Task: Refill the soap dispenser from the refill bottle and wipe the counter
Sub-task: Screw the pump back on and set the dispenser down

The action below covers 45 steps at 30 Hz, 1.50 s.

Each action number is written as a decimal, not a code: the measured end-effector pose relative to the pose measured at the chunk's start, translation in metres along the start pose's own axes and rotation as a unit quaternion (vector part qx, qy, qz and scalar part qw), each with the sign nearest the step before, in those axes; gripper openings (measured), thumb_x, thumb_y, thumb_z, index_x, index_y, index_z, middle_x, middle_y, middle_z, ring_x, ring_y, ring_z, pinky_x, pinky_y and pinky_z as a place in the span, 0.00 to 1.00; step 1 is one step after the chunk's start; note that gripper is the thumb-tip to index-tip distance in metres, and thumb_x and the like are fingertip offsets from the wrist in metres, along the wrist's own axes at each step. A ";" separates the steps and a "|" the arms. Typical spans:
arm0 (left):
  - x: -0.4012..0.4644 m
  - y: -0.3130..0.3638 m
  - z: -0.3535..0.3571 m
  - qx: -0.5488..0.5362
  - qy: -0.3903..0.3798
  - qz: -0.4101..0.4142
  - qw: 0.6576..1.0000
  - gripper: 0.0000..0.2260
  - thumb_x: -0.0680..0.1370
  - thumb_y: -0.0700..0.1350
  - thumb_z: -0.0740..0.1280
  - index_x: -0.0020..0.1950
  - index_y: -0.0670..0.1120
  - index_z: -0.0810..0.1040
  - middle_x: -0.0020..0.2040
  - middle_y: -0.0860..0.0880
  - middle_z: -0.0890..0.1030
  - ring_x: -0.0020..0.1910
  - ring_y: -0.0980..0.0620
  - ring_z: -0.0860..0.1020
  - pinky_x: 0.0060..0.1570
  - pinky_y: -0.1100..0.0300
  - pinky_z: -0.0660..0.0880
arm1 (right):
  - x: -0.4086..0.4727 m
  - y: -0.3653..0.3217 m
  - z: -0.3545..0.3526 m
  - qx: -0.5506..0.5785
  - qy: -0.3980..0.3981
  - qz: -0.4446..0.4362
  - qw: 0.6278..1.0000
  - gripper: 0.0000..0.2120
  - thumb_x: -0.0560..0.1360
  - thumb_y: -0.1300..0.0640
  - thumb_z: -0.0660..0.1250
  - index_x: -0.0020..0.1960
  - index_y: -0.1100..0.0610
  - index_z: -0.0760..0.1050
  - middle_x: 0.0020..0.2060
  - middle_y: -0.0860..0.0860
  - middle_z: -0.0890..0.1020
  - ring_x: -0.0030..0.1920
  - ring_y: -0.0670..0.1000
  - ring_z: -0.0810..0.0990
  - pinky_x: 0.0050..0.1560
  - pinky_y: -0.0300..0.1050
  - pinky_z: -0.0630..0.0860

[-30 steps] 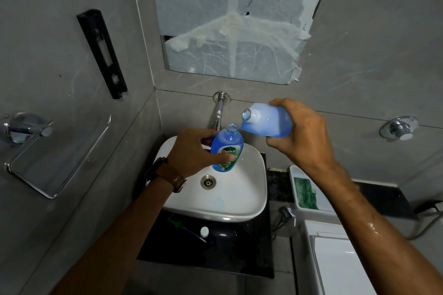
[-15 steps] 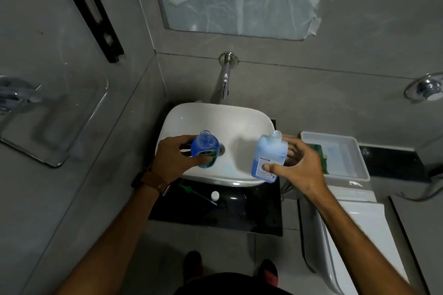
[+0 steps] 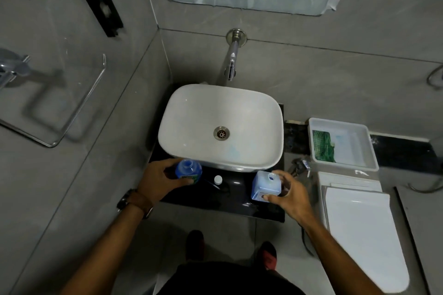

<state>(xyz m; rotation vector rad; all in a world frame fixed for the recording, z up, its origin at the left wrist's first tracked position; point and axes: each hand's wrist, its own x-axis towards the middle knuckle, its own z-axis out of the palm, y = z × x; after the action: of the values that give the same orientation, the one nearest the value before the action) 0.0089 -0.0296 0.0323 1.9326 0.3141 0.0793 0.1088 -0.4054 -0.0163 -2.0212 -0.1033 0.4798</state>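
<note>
The soap dispenser (image 3: 188,170), a small blue bottle with an open neck and a green label, stands upright on the black counter (image 3: 237,201) at the front left of the basin. My left hand (image 3: 159,180) is wrapped around it. The pale blue refill bottle (image 3: 265,185) stands upright on the counter at the front right, its mouth open. My right hand (image 3: 288,192) holds its side with thumb and fingers loosely spread. A small white cap (image 3: 218,179) and a thin dark pump tube lie on the counter between the two bottles.
A white basin (image 3: 220,126) sits on the counter under a wall tap (image 3: 231,62). To the right, a white tray (image 3: 345,146) with a green cloth rests on the toilet cistern, above the toilet lid (image 3: 362,234). A towel holder (image 3: 48,100) hangs on the left wall.
Both bottles came down from over the basin to the counter's front edge. The refill bottle went from tipped toward the dispenser's neck to upright. The view tilted downward.
</note>
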 end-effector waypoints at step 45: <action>-0.009 -0.026 0.021 -0.082 -0.032 -0.032 0.996 0.23 0.60 0.45 0.85 0.53 0.54 0.84 0.49 0.56 0.86 0.50 0.58 0.84 0.49 0.66 0.79 | 0.009 -0.100 0.147 -0.033 -0.139 -0.181 0.973 0.30 0.69 0.52 0.82 0.66 0.36 0.76 0.57 0.35 0.84 0.57 0.40 0.84 0.59 0.34 0.79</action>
<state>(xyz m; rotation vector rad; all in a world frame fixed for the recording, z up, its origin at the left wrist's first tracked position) -0.0005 -0.0420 0.0016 1.7567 0.3163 0.0020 0.0748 -0.2321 0.0080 -1.9313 -0.6562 0.5260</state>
